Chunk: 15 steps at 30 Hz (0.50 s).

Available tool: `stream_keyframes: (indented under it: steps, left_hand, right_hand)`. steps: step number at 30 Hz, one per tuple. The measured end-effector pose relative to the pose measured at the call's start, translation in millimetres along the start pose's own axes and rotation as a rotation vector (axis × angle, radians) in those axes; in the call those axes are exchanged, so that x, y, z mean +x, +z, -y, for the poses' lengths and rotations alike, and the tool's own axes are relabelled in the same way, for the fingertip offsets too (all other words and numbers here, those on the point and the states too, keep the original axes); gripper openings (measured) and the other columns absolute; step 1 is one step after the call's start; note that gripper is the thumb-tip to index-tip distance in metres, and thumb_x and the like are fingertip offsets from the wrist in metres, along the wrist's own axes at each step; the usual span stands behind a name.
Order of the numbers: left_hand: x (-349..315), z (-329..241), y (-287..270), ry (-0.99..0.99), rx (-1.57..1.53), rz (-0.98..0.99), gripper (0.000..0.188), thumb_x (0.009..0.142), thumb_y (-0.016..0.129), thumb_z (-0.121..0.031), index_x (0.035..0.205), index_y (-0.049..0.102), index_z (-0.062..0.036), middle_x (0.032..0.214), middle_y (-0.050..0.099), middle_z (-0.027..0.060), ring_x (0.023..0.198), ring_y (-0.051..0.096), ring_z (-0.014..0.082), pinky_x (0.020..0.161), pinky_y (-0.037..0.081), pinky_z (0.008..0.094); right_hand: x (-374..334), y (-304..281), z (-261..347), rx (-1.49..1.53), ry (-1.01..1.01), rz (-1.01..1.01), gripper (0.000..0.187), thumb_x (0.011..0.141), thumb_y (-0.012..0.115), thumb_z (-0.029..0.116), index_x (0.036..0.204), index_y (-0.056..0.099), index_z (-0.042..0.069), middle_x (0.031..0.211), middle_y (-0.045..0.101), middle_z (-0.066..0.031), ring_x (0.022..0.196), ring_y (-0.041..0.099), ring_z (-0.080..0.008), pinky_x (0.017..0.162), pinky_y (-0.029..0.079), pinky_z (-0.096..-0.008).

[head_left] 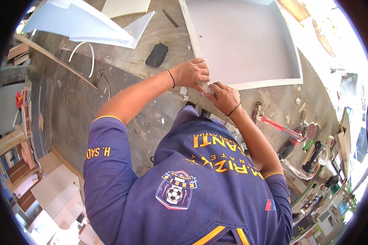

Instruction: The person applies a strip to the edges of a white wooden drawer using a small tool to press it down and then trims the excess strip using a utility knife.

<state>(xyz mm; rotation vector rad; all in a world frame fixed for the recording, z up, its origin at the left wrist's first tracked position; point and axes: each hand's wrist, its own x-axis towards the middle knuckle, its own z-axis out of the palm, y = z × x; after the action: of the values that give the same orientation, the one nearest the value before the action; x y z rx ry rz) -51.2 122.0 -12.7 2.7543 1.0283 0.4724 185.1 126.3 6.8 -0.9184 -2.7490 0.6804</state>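
Note:
A shallow white box (pixel 270 85) with a raised rim and a pale inner panel lies on the workbench in front of me. Its near left corner is between my two hands. My left hand (pixel 191 74) is closed over the left rim by that corner, fingers curled and thumb pointing down toward the right hand. Close beside it, my right hand (pixel 225 98) is closed at the same corner, with thumb and bent fingers pressed against the front rim. Any small piece under the fingertips is hidden. Small white scraps (pixel 184 90) lie just below my left hand.
Left of the box are a dark block (pixel 156 55), a thin dark tool (pixel 170 18), pale blue-white sheets (pixel 84 22), a curved white strip (pixel 92 57) and a long wooden stick (pixel 55 57). To the right lie a red-handled hammer (pixel 279 125), tape rolls (pixel 324 154) and power tools.

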Motion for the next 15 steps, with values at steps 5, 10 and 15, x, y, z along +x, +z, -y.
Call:
stream_keyframes:
  steps: [5, 10, 15]
  left_hand:
    - [-1, 0, 6, 0.029, 0.053, -0.076, 0.048, 0.079, 0.062, -0.058, 0.101, 0.065, -0.0144, 0.103, 0.061, 0.0007, 0.109, 0.056, 0.0194, 0.114, 0.031, 0.0452]
    - [3, 3, 4, 0.04, 0.034, -0.045, 0.049, 0.08, 0.063, -0.058, 0.101, 0.065, -0.0148, 0.103, 0.061, 0.0006, 0.11, 0.057, 0.0195, 0.113, 0.03, 0.0458]
    - [1, 12, 2, 0.068, -0.068, -0.054, 0.05, 0.078, 0.067, -0.057, 0.103, 0.066, -0.014, 0.107, 0.064, 0.0012, 0.112, 0.057, 0.0204, 0.113, 0.03, 0.0459]
  right_hand:
    - [-5, 13, 11, -0.094, -0.028, -0.209, 0.027, 0.082, 0.07, 0.03, 0.097, 0.061, 0.01, 0.097, 0.065, -0.0045, 0.082, 0.067, -0.0233, 0.064, 0.055, -0.0368]
    - [-8, 11, 11, -0.103, 0.034, -0.147, 0.031, 0.084, 0.069, 0.029, 0.105, 0.062, 0.008, 0.105, 0.065, -0.0059, 0.089, 0.067, -0.0247, 0.071, 0.055, -0.0369]
    - [-7, -5, 12, 0.017, 0.06, -0.067, 0.039, 0.087, 0.067, 0.033, 0.115, 0.063, 0.006, 0.114, 0.065, -0.0086, 0.095, 0.066, -0.0283, 0.08, 0.054, -0.0392]
